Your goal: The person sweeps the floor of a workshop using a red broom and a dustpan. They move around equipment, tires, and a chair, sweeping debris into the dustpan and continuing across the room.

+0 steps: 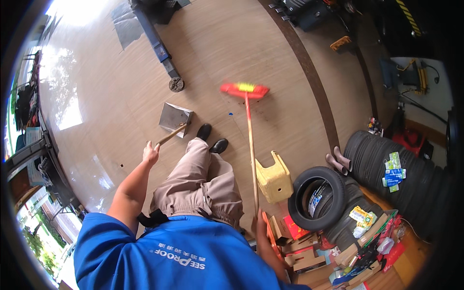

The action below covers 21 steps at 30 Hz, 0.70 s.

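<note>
My left hand [151, 152] is closed round the wooden handle of a metal dustpan [175, 118], whose pan rests on the floor just left of my shoes. On the right, my right hand [259, 223] grips the upper end of a push broom's wooden handle [252, 145]; its fingers are partly hidden. The red broom head with yellow in its middle [245, 90] is on the floor ahead, a little blurred. Close to it lie a small blue scrap [230, 114] and some dark specks.
A yellow plastic stool [274, 180] stands right beside the broom handle. Farther right are a loose tyre [316, 198], a row of tyres [386, 164], boots [338, 160] and cardboard boxes [304, 256]. A blue lift arm [153, 38] reaches over the floor ahead.
</note>
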Motion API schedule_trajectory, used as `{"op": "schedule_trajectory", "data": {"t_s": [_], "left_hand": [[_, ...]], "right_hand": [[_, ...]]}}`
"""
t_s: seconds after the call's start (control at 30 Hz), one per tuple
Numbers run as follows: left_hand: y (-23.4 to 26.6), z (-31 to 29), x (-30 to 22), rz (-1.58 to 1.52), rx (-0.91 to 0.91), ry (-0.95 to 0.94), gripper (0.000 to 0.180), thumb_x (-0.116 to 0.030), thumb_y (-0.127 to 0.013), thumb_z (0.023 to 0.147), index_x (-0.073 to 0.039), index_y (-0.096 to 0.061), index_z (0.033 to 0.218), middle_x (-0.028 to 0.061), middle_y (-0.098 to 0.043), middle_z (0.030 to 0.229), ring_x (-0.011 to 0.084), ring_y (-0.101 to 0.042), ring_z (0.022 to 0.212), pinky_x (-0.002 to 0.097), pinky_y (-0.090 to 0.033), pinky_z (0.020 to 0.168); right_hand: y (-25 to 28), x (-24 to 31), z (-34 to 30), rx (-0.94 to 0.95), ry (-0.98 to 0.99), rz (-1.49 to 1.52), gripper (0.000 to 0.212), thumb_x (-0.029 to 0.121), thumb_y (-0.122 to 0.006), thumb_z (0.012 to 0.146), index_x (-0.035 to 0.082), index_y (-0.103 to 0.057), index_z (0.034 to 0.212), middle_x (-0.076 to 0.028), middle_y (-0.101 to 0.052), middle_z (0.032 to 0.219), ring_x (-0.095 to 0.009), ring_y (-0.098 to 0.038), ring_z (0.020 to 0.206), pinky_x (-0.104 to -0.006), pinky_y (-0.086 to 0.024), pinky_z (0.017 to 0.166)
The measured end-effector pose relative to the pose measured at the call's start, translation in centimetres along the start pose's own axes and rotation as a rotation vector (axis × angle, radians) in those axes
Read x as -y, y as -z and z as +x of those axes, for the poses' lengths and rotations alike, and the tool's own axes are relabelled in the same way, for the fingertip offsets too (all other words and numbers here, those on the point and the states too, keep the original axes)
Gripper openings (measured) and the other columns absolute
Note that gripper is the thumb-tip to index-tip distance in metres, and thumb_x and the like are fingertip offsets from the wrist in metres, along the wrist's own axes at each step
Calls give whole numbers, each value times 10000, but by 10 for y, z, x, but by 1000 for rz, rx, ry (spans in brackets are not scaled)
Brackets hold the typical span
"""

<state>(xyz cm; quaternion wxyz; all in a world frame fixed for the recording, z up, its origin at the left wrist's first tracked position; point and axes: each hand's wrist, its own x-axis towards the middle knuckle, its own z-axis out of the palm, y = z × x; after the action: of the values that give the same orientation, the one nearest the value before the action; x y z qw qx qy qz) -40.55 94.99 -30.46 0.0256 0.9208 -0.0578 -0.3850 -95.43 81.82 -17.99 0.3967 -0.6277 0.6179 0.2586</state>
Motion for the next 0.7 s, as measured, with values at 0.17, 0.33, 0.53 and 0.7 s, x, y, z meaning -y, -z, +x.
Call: {"op": "schedule_trajectory", "data": {"t_s": [0.17, 0.33, 0.53, 0.7], "left_hand": [[-30, 28, -13, -177, 96, 84, 597, -458, -544, 868, -31, -466, 1279, 216, -613, 1044, 362, -606, 917, 418, -502, 761], [-37, 48, -32, -391, 297, 141, 352, -320, -498, 924, -118, -568, 1203, 85, -597, 739, 180, -566, 536, 361, -515, 458], [-9, 35, 0, -350, 258, 138, 325, -253, -487, 929, -88, -573, 1196, 75, -600, 699, 175, -556, 488, 336, -505, 431], [24, 35, 47, -156, 214, -13, 256, -246, -515, 906, -44, -639, 1000, 142, -623, 725, 237, -621, 585, 368, -513, 496]], "right_hand": [[45, -25, -95, 28, 52, 54, 484, 206, -536, 869, 123, -425, 1332, -284, -600, 946, -433, -595, 869, -463, -468, 727], [68, 34, -84, -124, 256, 179, 483, 135, -516, 873, 86, -419, 1343, -259, -569, 1131, -342, -568, 1075, -366, -454, 865], [37, 206, 120, -88, 105, 220, 483, 221, -487, 916, 136, -358, 1374, -245, -590, 1072, -375, -582, 992, -410, -473, 801], [2, 272, 177, -251, 176, 56, 463, 214, -475, 915, 130, -361, 1356, -233, -624, 980, -395, -601, 918, -446, -487, 765]]}}
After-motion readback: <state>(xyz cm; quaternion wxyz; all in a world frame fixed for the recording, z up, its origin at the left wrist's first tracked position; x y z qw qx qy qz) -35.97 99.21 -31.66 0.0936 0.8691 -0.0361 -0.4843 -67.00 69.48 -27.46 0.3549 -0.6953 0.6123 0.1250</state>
